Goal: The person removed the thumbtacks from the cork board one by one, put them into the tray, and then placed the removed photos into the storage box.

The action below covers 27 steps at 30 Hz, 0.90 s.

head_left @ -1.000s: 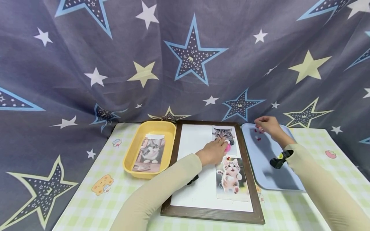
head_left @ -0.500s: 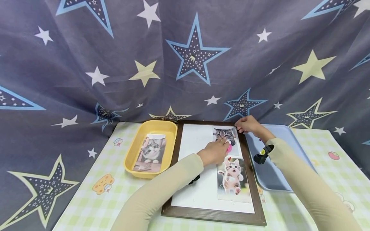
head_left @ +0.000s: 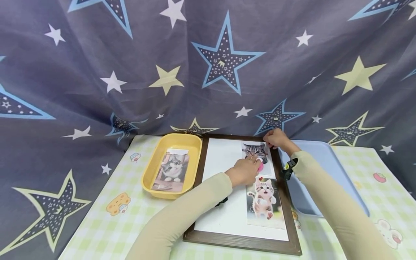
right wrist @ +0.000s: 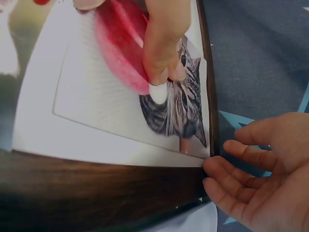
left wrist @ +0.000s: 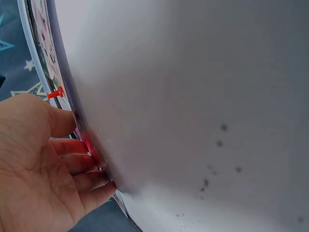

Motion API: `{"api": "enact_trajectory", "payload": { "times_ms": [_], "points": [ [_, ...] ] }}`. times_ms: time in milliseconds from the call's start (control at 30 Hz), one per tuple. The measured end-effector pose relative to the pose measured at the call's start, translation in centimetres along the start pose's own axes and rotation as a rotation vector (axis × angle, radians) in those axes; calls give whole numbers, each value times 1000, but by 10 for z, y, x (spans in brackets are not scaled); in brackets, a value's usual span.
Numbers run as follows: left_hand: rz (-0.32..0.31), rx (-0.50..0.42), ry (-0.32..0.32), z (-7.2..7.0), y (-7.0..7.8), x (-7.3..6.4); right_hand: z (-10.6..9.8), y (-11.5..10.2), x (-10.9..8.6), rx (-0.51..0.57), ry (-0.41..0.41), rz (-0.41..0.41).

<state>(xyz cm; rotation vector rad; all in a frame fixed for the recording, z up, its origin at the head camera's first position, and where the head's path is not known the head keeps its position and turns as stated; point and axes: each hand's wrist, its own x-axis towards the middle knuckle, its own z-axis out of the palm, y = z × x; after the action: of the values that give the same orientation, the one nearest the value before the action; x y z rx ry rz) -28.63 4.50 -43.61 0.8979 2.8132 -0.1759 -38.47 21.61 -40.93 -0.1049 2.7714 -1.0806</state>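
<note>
My left hand [head_left: 245, 170] presses a card with a grey tabby cat [head_left: 255, 148] against the white board [head_left: 224, 209]. Pink printing [right wrist: 113, 43] shows under its fingers. At the card's top right corner, fingertips of my right hand [head_left: 277, 138] touch the board's brown frame [right wrist: 87, 186]. Its thumb and forefinger lie close together; whether they pinch anything is hidden. Below the tabby card lies a kitten card [head_left: 264, 202], with a red push pin [head_left: 260, 178] at its top edge.
A yellow tray [head_left: 147, 177] at left contains another cat card [head_left: 172, 170]. On the right, a blue tray [head_left: 320, 169] stands partly behind the right arm. A dark star-patterned curtain [head_left: 208, 104] hangs behind the checked tablecloth [head_left: 97, 238].
My right hand has moved left from above the blue tray, where red pins showed, to the tabby card's top right corner. My left hand still presses the card.
</note>
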Motion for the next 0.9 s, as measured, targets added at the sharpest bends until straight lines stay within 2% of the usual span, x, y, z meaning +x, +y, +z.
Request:
{"api": "enact_trajectory", "payload": {
  "times_ms": [333,700,900],
  "points": [
    [-9,32,9,2,1,3,4,-2,4,-85,12,-12],
    [-9,31,-15,-1,4,1,7,5,7,45,11,38],
    [-8,49,-15,-1,4,2,4,7,7,119,13,34]
  ]
}}
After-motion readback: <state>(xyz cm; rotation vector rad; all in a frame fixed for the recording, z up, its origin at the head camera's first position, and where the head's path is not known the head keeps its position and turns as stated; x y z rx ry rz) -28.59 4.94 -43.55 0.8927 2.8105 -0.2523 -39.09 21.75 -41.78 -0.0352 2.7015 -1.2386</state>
